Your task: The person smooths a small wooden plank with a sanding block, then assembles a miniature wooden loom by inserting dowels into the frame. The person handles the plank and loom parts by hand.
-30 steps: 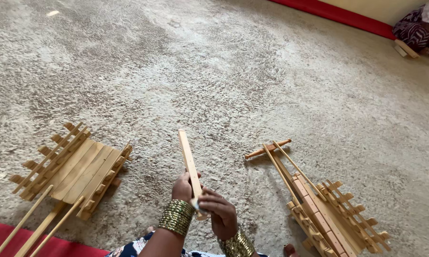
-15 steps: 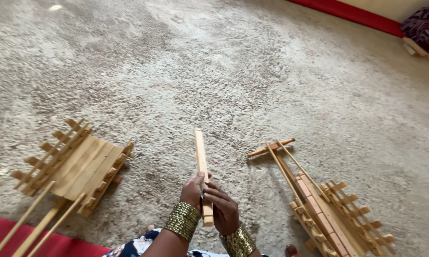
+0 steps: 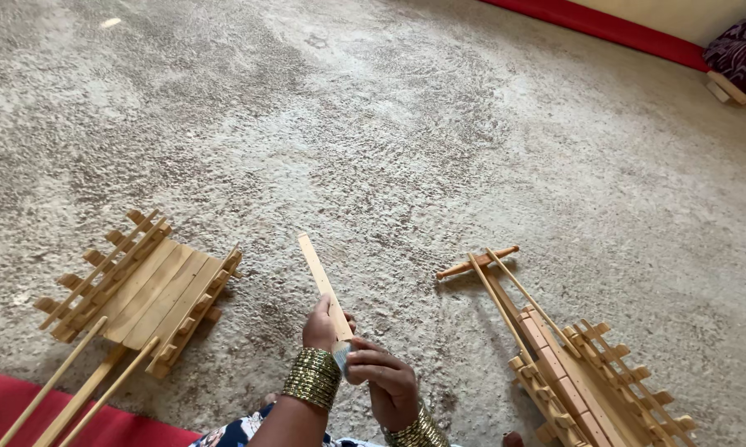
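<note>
From the head view, the left hand (image 3: 321,324) has its grip closed around a flat wooden slat (image 3: 325,286) (angled up over the carpet (image 3: 406,132)). The right hand (image 3: 385,382) pinches a small pale piece (image 3: 340,356) at the slat's lower end, between two slatted wooden frames (image 3: 145,290).

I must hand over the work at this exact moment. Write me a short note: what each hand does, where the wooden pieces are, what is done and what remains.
Left hand: grips a flat wooden slat, pointing away over the carpet.
Right hand: at the slat's near end, pinching something small; cannot tell what.
Done: a slatted wooden frame lies on the left, a second frame on the right, both with long sticks attached.
Left: the slat in hand is joined to neither frame.
</note>
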{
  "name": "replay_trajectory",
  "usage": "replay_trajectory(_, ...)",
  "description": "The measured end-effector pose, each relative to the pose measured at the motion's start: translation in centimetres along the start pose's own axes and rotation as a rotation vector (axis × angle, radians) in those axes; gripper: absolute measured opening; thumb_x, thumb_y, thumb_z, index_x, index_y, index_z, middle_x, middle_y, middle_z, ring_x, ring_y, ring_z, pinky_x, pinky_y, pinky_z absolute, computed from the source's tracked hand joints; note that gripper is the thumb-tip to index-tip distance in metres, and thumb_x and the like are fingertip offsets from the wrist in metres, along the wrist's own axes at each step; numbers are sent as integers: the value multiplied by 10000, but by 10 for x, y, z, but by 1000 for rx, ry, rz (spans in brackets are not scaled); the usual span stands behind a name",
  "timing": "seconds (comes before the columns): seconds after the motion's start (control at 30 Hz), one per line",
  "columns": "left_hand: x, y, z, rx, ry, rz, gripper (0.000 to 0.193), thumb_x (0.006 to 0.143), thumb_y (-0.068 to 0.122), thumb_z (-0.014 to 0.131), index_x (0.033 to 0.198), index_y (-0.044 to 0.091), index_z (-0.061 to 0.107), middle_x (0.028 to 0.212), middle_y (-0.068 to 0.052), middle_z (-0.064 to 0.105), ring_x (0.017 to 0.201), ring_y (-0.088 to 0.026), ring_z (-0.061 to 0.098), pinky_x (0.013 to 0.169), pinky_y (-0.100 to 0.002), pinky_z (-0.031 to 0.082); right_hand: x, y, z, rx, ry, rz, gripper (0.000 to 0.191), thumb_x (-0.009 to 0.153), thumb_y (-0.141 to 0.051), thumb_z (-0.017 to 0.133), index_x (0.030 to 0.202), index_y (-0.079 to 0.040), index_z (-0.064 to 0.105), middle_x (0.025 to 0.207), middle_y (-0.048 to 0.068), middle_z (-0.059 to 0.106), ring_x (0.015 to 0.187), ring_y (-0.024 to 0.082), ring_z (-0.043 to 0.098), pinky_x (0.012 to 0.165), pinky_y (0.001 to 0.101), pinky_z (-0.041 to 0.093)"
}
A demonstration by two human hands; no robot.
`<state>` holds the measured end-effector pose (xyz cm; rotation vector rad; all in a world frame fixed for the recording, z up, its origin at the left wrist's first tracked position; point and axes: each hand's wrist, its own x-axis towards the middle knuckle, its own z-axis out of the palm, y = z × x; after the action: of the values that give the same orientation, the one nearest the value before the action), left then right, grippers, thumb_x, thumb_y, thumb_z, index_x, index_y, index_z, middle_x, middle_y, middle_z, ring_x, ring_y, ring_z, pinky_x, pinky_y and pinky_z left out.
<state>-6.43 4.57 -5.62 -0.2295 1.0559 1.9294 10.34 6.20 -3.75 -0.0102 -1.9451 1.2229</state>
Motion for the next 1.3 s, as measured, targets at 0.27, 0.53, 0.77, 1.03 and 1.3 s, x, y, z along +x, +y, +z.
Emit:
replay_trajectory(0.27,-11,-11,9,77,15,-42,443,1053,369,343,1072,-13,567,728,-105,590,529,-179,588,454,-304,529,-15,19,-11,25,-30,39,211,985,-18,581,1067,-79,766,1200,123,751,1289,318,635,1088,454,541)
replay_trajectory(0.53,-22,-45,19,-135,-112,-226,352,1064,310,441,1082,-22,556,800,-58,591,545,-131,562,479,-261,531,-14,55,-28,192,4,109,282,1000,25,501,1144,-35,736,1317,150,685,1388,326,518,1117,433,501)
replay_trajectory(0.77,-21,-42,19,-131,-50,-196,254,1021,243,461,1087,35,592,798,-61,590,594,-131,593,498,-255,549,-10,38,-26,-66,9,159,371,950,98,469,1182,-22,733,1313,152,697,1415,322,502,1147,416,463)
replay_trajectory(1.03,-27,-35,25,-180,-57,-232,243,1037,235,477,1106,23,574,802,-49,575,533,-117,527,413,-230,501,-13,55,-27,46,-4,136,305,992,19,476,1147,-29,735,1306,170,688,1384,335,517,1122,432,493)
replay_trajectory(1.3,-28,-8,20,242,190,-66,493,1050,407,366,1176,4,620,925,-140,698,711,-202,687,624,-327,606,-45,18,-25,-186,-109,-80,279,1065,-154,490,1089,-77,757,1189,170,761,1262,317,649,1132,467,500)
